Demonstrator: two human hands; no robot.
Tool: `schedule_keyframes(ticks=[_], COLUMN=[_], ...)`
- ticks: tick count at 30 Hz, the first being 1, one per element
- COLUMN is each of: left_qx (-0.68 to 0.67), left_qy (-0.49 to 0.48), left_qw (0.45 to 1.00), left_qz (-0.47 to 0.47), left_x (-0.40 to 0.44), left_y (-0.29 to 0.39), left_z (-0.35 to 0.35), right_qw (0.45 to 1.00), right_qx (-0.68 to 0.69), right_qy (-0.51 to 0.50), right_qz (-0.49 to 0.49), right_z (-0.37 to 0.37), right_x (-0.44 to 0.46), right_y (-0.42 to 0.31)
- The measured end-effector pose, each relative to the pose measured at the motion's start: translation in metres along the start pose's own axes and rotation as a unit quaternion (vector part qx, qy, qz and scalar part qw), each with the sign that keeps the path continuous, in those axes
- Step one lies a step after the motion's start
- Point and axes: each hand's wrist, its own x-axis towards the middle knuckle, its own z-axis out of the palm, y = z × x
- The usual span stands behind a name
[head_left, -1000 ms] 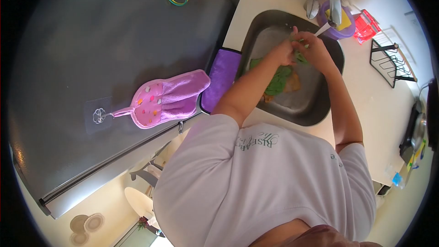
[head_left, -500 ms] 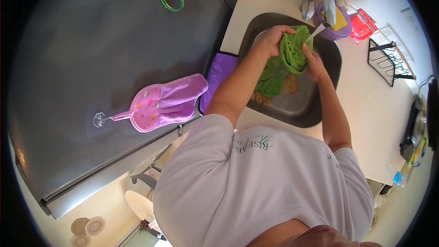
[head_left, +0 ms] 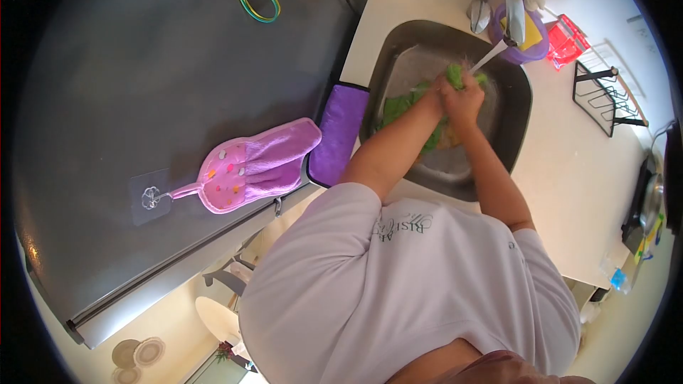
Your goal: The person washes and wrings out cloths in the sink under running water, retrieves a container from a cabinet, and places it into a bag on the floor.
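Hands [head_left: 461,98] have closed together, partly hiding the green bundle [head_left: 454,75].

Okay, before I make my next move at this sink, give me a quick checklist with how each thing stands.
1. Faucet running: ok, its stream comes down at the hands.
2. Green bundle gripped by the right hand: ok, as far as it shows.
3. Left hand's grip: cannot tell, it is partly hidden by the right.
4. Sink not brimming: ok, its bottom is visible.
5. Bundle clean: cannot tell at this size.
6. Pink towel kept out of the sink: ok, it hangs off to the left.
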Motion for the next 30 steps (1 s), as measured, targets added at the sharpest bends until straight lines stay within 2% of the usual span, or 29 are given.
schedule_keyframes(ticks=[1,2,3,5,6,7,9,10,12,13,14,15,18,20,21,23,24,27,28,30], left_qx=[0.042,-0.126,-0.287,-0.285,-0.285,-0.291,-0.303,-0.306,-0.292,-0.285,-0.136,0.007,-0.228,-0.378,-0.354,-0.304,-0.338,-0.342,-0.324,-0.337], left_qy=[0.083,0.153,0.215,0.228,0.232,0.196,0.125,0.181,0.204,0.217,0.123,0.067,0.061,0.057,0.09,0.157,0.153,0.137,0.112,0.091], left_qw=[0.995,0.97,0.899,0.883,0.876,0.888,0.907,0.899,0.904,0.905,0.975,0.998,0.963,0.899,0.898,0.89,0.876,0.888,0.909,0.912], left_qz=[-0.027,-0.142,-0.252,-0.295,-0.313,-0.297,-0.264,-0.256,-0.238,-0.23,-0.124,0.008,-0.127,-0.213,-0.245,-0.302,-0.307,-0.274,-0.238,-0.217], left_x=[-0.006,-0.009,-0.011,-0.009,-0.005,-0.002,0.007,0.002,0.005,0.002,-0.01,-0.021,0.005,0.01,0.007,-0.003,-0.011,-0.019,-0.012,-0.006], left_y=[0.007,0.051,0.086,0.105,0.11,0.105,0.096,0.115,0.106,0.097,0.084,0.07,0.045,0.038,0.046,0.089,0.111,0.149,0.119,0.091], left_z=[0.01,0.041,0.064,0.076,0.077,0.066,0.034,0.029,0.012,0.004,0.016,0.028,0.033,0.034,0.043,0.075,0.081,0.076,0.055,0.048], right_qw=[0.998,0.992,0.983,0.975,0.972,0.958,0.877,0.859,0.817,0.895,0.948,0.977,0.985,0.984,0.979,0.977,0.975,0.958,0.967,0.991], right_qx=[-0.02,-0.039,-0.059,-0.074,-0.082,0.034,0.263,0.291,0.343,0.236,0.124,0.009,-0.159,-0.117,-0.095,-0.077,-0.07,0.121,0.107,-0.024], right_qy=[-0.027,-0.052,-0.076,-0.084,-0.086,-0.09,-0.088,-0.118,-0.186,-0.192,-0.193,-0.184,-0.07,-0.077,-0.078,-0.089,-0.097,-0.139,-0.155,-0.124], right_qz=[0.055,0.107,0.159,0.19,0.201,0.271,0.393,0.404,0.424,0.327,0.219,0.105,0.007,0.112,0.164,0.178,0.188,0.222,0.169,0.032], right_z=[-0.001,-0.003,-0.004,-0.006,-0.006,-0.006,-0.007,-0.014,-0.034,-0.03,-0.021,-0.015,-0.003,-0.009,-0.014,-0.025,-0.029,-0.025,-0.025,-0.015], right_x=[0.006,0.017,0.026,0.036,0.045,0.05,0.057,0.061,0.054,0.039,0.024,0.015,0.011,0.027,0.036,0.06,0.062,0.051,0.043,0.018], right_y=[0.011,0.024,0.034,0.039,0.044,0.06,0.087,0.069,0.028,0.009,-0.011,-0.018,0.014,0.027,0.033,0.042,0.044,0.026,0.008,-0.021])
